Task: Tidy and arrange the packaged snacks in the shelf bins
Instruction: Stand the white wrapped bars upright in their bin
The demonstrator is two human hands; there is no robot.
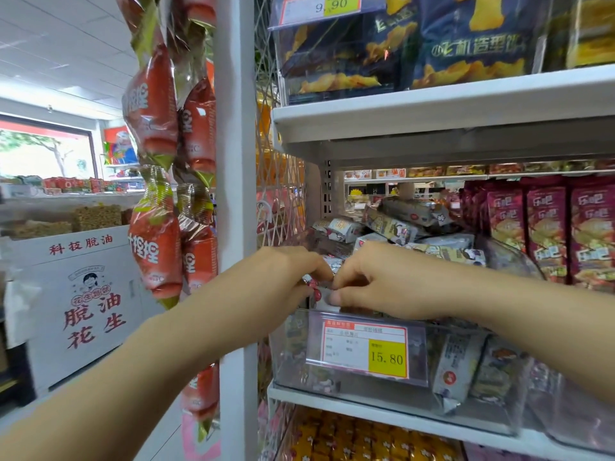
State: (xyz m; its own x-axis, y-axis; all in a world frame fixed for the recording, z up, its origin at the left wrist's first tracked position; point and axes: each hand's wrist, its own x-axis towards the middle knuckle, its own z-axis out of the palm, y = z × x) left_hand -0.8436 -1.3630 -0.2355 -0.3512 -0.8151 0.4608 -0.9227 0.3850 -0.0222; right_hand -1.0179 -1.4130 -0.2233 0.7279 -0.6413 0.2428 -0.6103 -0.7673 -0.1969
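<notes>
Both forearms reach in from the bottom edge and meet at the front left corner of the clear plastic bin (289,354) on the middle shelf. The left hand (293,271) has its fingers curled downward, and the right hand (376,284) is curled with its thumb tucked under. Their fingertips come together on a small packet (313,288), white with red print, which both hands pinch. The packet sits right in the gap between the two hands, just above the bin's front rim, and is mostly hidden by the fingers (only a sliver shows).

On the bin's front wall, below the right hand, hangs a price tag (366,351) reading 15.80. Through the wall to the right of it, grey-white snack packets (456,371) stand on end. Behind the hands a loose pile of similar packets (392,227) lies heaped at all angles in the same bin. Further right stand upright magenta packs (545,234) in rows.

The shelf below holds orange-yellow packets (366,437). The shelf above carries dark blue bags (472,38) with a 9.90 tag (332,6).

Left of the white upright post (236,161) hang strips of red snack packs (153,104), and beyond them sits a white carton (83,294) with red lettering.
</notes>
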